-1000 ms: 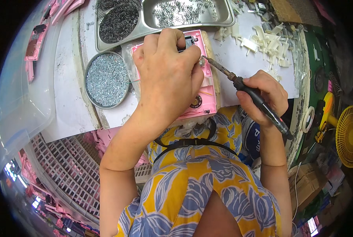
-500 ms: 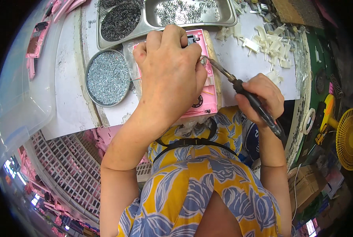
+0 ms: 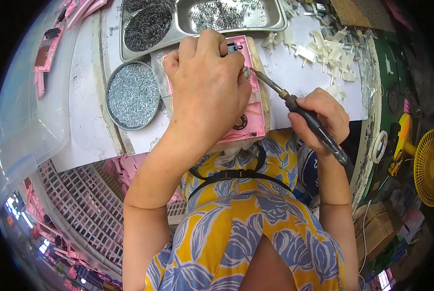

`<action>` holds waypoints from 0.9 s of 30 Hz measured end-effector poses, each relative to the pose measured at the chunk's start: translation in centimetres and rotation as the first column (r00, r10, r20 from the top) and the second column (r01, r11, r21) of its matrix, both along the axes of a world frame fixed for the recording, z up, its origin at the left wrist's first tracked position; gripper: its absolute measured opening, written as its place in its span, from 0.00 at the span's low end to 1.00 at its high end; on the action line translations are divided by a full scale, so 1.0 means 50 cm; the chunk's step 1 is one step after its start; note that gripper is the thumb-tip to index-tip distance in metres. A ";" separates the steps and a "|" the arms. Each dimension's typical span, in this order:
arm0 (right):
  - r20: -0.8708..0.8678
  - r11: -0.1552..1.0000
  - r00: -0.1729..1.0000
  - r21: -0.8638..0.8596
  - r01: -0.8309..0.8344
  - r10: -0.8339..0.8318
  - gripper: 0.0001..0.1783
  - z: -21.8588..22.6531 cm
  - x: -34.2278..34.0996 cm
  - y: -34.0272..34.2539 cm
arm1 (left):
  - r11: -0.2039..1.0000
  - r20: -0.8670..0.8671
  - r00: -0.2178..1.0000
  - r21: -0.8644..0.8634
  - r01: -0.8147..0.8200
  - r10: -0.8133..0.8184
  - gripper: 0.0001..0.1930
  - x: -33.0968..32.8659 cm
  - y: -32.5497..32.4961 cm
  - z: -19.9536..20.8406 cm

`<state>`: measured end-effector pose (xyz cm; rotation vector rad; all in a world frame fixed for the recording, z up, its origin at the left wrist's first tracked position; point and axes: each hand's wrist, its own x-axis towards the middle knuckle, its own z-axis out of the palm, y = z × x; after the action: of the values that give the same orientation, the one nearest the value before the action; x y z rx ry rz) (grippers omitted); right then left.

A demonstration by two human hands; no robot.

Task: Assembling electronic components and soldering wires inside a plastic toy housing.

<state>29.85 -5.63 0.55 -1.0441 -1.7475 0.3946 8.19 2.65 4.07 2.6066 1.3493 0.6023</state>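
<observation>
My right hand (image 3: pixel 326 116) is wrapped round the black handle of a soldering iron (image 3: pixel 319 130), which slants up and left. The iron's tip is at a small silvery metal part (image 3: pixel 246 73) on a pink plastic housing (image 3: pixel 258 110). Over the left part of that housing lies my left hand (image 3: pixel 207 89), fingers bent and pressed together; what they pinch is hidden beneath them. A small grey-blue component (image 3: pixel 234 47) shows beyond its fingertips. Near its wrist a round black part (image 3: pixel 240 122) and thin wires sit inside the housing.
Left of the housing stands a round dish (image 3: pixel 132 95) of tiny silvery screws or pins. A steel tray (image 3: pixel 179 22) with small springs is behind. White plastic parts (image 3: pixel 329 54) lie at the right, near a yellow fan (image 3: pixel 426 167). Lower left is a grey plastic basket (image 3: pixel 81 206).
The left hand and the pink housing have shifted very slightly left. The soldering iron stays in the right hand, its tip still at the metal part.
</observation>
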 end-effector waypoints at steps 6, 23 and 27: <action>0.046 0.997 0.998 0.060 -0.049 0.046 0.20 -0.006 -0.003 0.018 | 0.999 -0.002 1.000 0.037 -0.011 0.011 0.06 0.000 -0.001 -0.002; 0.093 0.996 0.996 0.086 -0.027 0.019 0.21 0.002 0.005 0.012 | 1.000 0.025 1.000 0.023 0.005 -0.006 0.05 0.000 0.001 -0.006; 0.087 0.997 0.996 0.071 -0.035 0.028 0.20 0.001 0.006 0.012 | 1.000 0.004 1.000 0.025 -0.009 0.009 0.06 -0.003 0.001 -0.005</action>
<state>30.15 -5.05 0.62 -0.9953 -1.8431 0.3073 8.03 2.70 3.81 2.6185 1.3621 0.6299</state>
